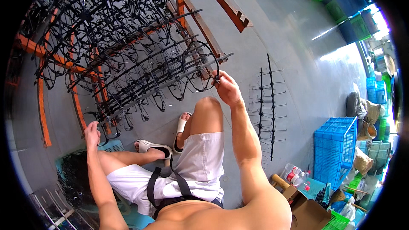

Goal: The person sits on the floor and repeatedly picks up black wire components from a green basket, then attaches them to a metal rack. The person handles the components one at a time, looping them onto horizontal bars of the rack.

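Note:
My right hand (228, 89) is closed in a pinch on a thin black curved frame (219, 61), beside the right end of a dark bar (221, 58). The kind of frame is unclear. At the other end of the bars, lower left, my left hand (92, 134) has its fingers curled together. A small dark curved piece (91, 113) is just above its fingertips; what lies between the fingers is too small to make out. Between my hands, several horizontal bars carry rows of black curved pieces (159, 102) hanging from hooks.
An orange metal rack (42, 115) holds a dense mass of black parts. Two hooked rods (272, 102) lie on the grey floor to the right. Further right are a blue crate (334, 149), plastic bottles (295, 175) and a cardboard box (313, 214). A basket of black pieces (74, 174) stands left.

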`<state>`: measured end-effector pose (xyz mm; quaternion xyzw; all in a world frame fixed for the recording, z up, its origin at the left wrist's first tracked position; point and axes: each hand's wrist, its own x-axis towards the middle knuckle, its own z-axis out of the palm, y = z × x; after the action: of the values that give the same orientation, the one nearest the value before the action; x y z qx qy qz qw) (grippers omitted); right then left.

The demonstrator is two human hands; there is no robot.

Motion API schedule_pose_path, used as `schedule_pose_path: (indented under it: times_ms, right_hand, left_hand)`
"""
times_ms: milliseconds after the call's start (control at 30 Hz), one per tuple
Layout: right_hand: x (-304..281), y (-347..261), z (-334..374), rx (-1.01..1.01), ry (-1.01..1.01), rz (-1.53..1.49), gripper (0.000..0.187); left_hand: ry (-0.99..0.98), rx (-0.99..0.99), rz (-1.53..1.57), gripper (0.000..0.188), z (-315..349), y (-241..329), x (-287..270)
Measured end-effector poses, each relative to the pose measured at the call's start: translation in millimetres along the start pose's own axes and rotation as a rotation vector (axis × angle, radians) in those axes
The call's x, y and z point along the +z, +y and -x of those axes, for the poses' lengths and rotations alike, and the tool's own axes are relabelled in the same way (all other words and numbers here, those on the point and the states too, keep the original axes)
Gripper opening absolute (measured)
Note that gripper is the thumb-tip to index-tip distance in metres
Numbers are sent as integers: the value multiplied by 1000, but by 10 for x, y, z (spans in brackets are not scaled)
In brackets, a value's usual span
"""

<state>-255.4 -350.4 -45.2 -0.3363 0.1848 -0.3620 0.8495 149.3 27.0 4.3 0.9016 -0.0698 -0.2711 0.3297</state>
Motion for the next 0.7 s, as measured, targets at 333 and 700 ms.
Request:
schedule_pose_path:
  times_ms: [333, 700]
  right_hand:
    - [-104, 288, 32, -151, 110, -104, 11]
    - [178, 44, 133, -173, 273, 24, 23]
  left_hand:
    - [13, 10, -60, 30, -22, 26, -3]
    - [9, 51, 19, 30, -62, -68, 96]
